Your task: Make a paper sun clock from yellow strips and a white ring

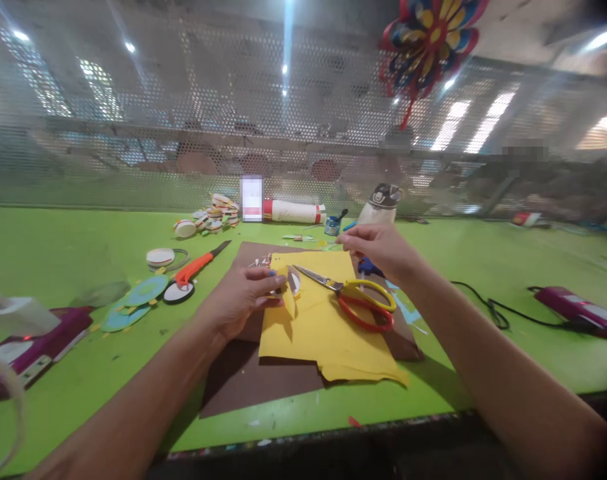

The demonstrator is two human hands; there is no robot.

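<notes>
bright green bench (483,253), mesh screen (223,87) behind it, bits of craft stuff all over. anyway, from where i'm standing it looks about midway, call it a guess.

yellow sheet (303,337) lies over brown card (260,380) toward the near edge of the bench, its own bottom edge ragged, so some cutting has clearly been done. most of it is uncut though, so plenty of material left. scissors (337,287) rest on its right half, nobody's fingers in the loops.

left hand (246,293) has a small yellow piece (289,299) pinched between thumb and fingers, just above the left edge of the sheet. piece looks cut out and not stuck to anything yet. right hand (376,247) is up past the sheet's far right corner, fingertips drawn close together. can't tell if they're fully closed or if there's something tiny in there, sorry.

toward the far edge there's a heap of discs (216,217), which look finished to me. blue rounds (146,291) lie toward the left end, edged with small yellow bits, probably further along than the loose piece. jar (332,227) sits by the far edge too.
</notes>
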